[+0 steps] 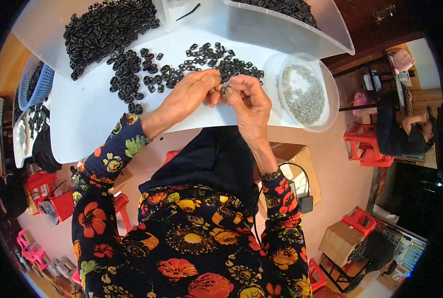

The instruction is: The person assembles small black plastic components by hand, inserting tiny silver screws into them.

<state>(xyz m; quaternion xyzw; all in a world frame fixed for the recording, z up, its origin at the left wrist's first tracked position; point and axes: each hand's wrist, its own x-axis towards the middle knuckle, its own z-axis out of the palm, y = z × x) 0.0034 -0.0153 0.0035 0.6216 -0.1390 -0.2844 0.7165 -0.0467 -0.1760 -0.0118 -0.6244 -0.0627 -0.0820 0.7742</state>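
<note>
Above the near edge of the white table (92, 114), my two hands meet, fingertips pinched together. My left hand (189, 94) is closed on a small black part (223, 83), mostly hidden by the fingers. Against it, my right hand (251, 102) pinches something small and greyish that I cannot make out. Just beyond the fingers lie loose small black plastic pieces (236, 69) with two holes each. More of these black pieces (127, 74) are scattered to the left. Right of my right hand stands a round clear tub (333, 94) with many small silvery pins or screws (303, 99).
A clear bin (171, 30) at the back left holds a heap of black pieces (107, 30); another clear bin (291, 32) stands back right. A blue basket (40, 84) is at far left. Below are a cardboard box (308, 169) and red stools (363, 144). Another person (410, 129) sits at right.
</note>
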